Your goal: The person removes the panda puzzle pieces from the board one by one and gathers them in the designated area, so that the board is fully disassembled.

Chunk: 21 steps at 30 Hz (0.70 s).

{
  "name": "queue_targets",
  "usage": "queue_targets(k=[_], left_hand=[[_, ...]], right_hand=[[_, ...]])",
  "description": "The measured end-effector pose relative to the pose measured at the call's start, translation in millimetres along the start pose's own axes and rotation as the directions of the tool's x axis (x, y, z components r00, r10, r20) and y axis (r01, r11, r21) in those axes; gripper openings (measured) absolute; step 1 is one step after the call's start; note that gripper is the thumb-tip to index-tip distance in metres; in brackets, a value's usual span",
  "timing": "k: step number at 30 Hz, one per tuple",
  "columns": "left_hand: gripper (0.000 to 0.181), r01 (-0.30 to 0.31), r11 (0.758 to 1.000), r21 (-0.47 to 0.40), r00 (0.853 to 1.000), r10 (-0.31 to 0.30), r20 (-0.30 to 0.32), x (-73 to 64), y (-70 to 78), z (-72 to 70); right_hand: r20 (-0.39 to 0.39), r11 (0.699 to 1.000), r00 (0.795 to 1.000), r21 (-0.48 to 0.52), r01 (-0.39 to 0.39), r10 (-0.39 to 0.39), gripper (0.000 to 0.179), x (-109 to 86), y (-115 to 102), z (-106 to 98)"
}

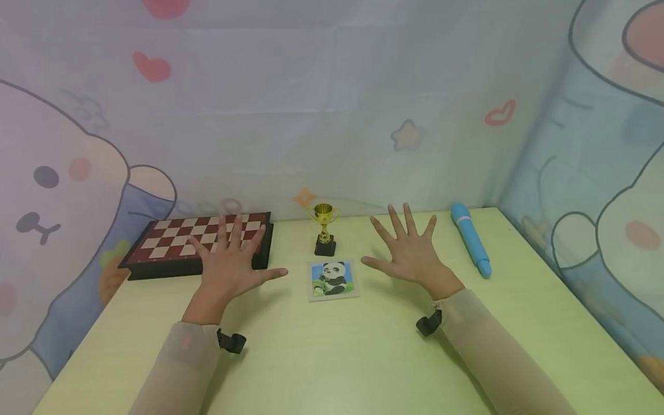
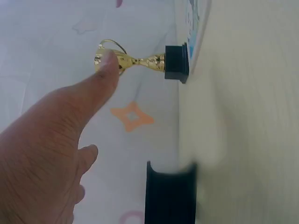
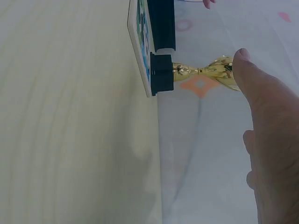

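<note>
Both hands are held out with fingers spread and nothing in them. My left hand (image 1: 230,265) overlaps the front right part of a red and white chessboard box (image 1: 171,237) in the head view. To the other side, my right hand (image 1: 412,253) hovers between a panda picture tile (image 1: 333,279) and a blue pen-shaped stick (image 1: 471,239). A small gold trophy cup (image 1: 324,225) on a black base stands upright behind the tile, midway between the hands. In each wrist view the thumb partly covers the trophy's cup.
The pale yellow table (image 1: 332,357) runs back to a printed cloth backdrop (image 1: 332,115) with hearts and cartoon animals. More of this cloth hangs along the left and right sides. A small black camera (image 1: 231,342) is strapped at the left wrist, another (image 1: 429,324) at the right.
</note>
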<state>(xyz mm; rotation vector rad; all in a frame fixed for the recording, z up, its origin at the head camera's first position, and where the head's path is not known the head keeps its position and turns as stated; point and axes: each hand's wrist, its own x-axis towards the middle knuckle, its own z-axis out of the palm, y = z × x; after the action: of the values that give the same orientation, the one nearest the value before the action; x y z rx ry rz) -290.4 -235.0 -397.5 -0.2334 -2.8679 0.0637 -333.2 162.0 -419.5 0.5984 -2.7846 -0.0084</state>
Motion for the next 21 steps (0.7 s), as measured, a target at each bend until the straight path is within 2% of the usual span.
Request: queue_targets(k=[2,3,4,5,6,8,10,11,12,15,17,20,21], left_hand=[[0.109,-0.065,0.993,-0.096,0.998,0.063,-0.021,1.4,3.0,0.2],[0.102,-0.103,0.979,-0.174,0.995,0.099,-0.032,2.0,5.8,0.8],[0.094,-0.14,0.955,-0.263,0.99,0.135,-0.04,2.7,9.3,2.5],[0.087,-0.181,0.915,-0.36,0.983,0.177,-0.045,3.4,13.5,4.7],[0.08,-0.211,0.868,-0.449,0.976,0.215,-0.044,4.1,18.2,7.5],[0.07,-0.227,0.782,-0.581,0.963,0.269,-0.015,4.1,28.2,15.6],[0.069,-0.214,0.742,-0.635,0.95,0.309,0.042,3.8,36.8,25.6],[0.071,-0.207,0.741,-0.639,0.944,0.322,0.069,3.7,40.2,30.7],[0.073,-0.201,0.744,-0.637,0.939,0.331,0.09,3.6,42.6,36.0],[0.082,-0.2,0.762,-0.615,0.93,0.345,0.124,4.5,45.5,50.9],[0.087,-0.211,0.775,-0.595,0.929,0.349,0.126,5.5,45.8,60.4],[0.091,-0.247,0.787,-0.565,0.92,0.373,0.118,6.2,47.0,72.0],[0.092,-0.254,0.788,-0.56,0.919,0.377,0.114,6.1,48.1,75.1]], right_hand=[[-0.021,0.999,0.999,0.037,0.034,-0.033,0.097,0.6,-0.4,0.9],[-0.038,0.994,0.997,0.083,0.067,-0.064,0.095,1.2,-0.9,1.8],[-0.059,0.982,0.993,0.149,0.113,-0.105,0.091,2.0,-2.2,2.5],[-0.082,0.959,0.985,0.23,0.164,-0.149,0.085,3.1,-4.2,3.9],[-0.097,0.923,0.977,0.322,0.21,-0.188,0.078,4.2,-7.0,5.8],[-0.113,0.826,0.957,0.485,0.287,-0.266,0.064,7.6,-14.7,13.5],[-0.095,0.738,0.945,0.602,0.304,-0.312,0.053,11.5,-23.5,23.8],[-0.076,0.711,0.945,0.641,0.29,-0.317,0.051,13.3,-28.0,29.5],[-0.061,0.695,0.946,0.663,0.278,-0.32,0.049,15.3,-32.2,35.2],[-0.027,0.671,0.951,0.702,0.238,-0.309,0.044,24.2,-44.9,47.8],[-0.026,0.664,0.954,0.712,0.229,-0.3,0.039,31.1,-53.2,53.7],[-0.059,0.659,0.948,0.706,0.26,-0.311,0.031,39.9,-62.8,59.9],[-0.071,0.667,0.946,0.693,0.274,-0.315,0.028,41.5,-65.0,62.5]])
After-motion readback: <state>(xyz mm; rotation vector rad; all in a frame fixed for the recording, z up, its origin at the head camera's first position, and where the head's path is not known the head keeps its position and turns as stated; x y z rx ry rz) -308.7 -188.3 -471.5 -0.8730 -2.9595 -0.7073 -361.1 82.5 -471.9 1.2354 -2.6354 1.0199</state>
